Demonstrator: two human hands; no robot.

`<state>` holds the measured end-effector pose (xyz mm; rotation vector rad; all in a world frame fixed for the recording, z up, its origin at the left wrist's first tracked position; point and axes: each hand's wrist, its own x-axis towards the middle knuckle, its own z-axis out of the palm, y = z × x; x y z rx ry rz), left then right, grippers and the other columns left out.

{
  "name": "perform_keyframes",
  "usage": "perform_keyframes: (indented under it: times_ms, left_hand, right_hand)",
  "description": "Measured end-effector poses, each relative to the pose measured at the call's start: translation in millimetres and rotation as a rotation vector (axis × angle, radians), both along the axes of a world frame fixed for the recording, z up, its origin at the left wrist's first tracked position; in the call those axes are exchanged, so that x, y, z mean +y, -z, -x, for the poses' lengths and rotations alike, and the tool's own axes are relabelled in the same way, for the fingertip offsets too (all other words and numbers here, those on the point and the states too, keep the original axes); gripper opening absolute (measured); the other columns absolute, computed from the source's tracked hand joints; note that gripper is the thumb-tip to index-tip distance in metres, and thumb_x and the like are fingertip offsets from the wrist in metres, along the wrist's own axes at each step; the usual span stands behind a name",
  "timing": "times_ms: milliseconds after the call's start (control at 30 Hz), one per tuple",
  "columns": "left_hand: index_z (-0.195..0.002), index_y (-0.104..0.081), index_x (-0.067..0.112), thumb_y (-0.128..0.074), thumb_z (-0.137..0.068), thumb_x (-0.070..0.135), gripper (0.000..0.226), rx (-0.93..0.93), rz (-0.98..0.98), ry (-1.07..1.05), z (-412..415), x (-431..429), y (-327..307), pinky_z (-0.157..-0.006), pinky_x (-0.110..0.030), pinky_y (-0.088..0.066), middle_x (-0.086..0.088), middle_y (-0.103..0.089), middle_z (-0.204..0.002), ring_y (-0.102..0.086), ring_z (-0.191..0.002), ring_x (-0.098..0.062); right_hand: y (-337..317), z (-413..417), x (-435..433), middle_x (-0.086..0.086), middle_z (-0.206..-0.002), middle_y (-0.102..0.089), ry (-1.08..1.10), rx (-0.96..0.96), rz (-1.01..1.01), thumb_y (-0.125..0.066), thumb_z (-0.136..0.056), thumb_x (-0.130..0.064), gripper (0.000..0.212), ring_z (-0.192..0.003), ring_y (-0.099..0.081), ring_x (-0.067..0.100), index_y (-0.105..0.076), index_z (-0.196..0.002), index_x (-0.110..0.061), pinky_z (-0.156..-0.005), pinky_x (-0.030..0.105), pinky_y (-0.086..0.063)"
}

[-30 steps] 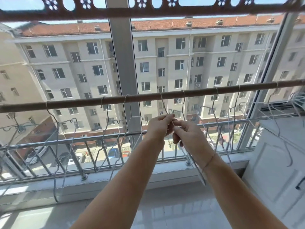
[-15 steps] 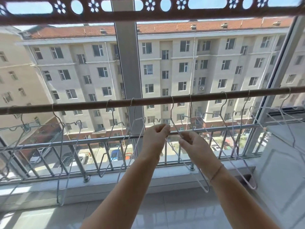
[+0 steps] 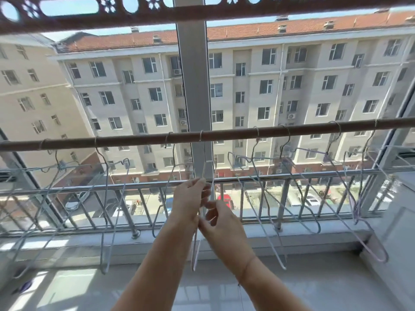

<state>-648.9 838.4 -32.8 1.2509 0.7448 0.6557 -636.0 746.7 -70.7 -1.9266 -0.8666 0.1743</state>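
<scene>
Pinching the white wire hanger (image 3: 195, 257) near its top, your left hand (image 3: 189, 203) has thumb and fingertips pressed together on the wire; the hanger hangs by its hook from the brown rod (image 3: 235, 133), before the window post (image 3: 194, 86); your right hand (image 3: 224, 225) sits just beside it, fingers loosely curled; whether it grips the wire, you cannot tell; other hangers (image 3: 379, 252) line the rod on both sides.

Grey window post (image 3: 193, 86) upright, centre of view. Metal railing (image 3: 292, 176) runs across behind it. Wire hangers left of post (image 3: 105, 209) and right of post (image 3: 260, 221). Apartment block (image 3: 292, 86) beyond post. Red car (image 3: 225, 198) just right of post's foot.
</scene>
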Motion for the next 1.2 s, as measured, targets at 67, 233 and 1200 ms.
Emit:
perform_keyframes:
  times_ms: [67,233,1200]
  left_hand:
    - [-0.084,-0.064,0.009,-0.054,-0.091,0.006,0.013,-0.050,0.086,0.008,-2.1,6.4,2.2,-0.048,-0.021,-0.044,-0.004,-0.065,-0.067,-0.055,-0.058,-0.011]
    - [-0.081,-0.064,0.011,-0.052,-0.091,0.002,0.019,-0.097,0.123,0.039,-12.7,16.0,-5.2,-0.050,-0.018,-0.038,0.000,-0.063,-0.068,-0.048,-0.053,-0.006]
    - [-0.102,-0.071,0.013,-0.051,-0.093,0.013,0.022,0.437,-0.366,0.467,59.7,62.7,117.0,-0.065,-0.015,-0.038,0.005,-0.064,-0.080,-0.056,-0.080,-0.009]
  right_hand:
    - [3.7,-1.6,6.6,-0.009,-0.073,-0.058,0.000,0.033,-0.012,-0.060,-0.082,-0.033,0.014,-0.070,-0.055,0.010,-0.054,-0.094,-0.028,-0.067,0.026,-0.045]
    - [-5.9,-9.6,8.6,-0.006,-0.060,-0.057,-0.029,0.071,-0.139,-0.059,-0.083,-0.020,0.007,-0.056,-0.052,0.007,-0.060,-0.081,-0.027,-0.060,0.028,-0.045]
    - [84.0,-52.8,-1.7,0.008,-0.134,-0.050,0.006,-0.117,0.309,-0.057,-0.087,-0.024,0.046,-0.127,-0.042,0.022,-0.047,-0.130,-0.011,-0.107,0.030,-0.028]
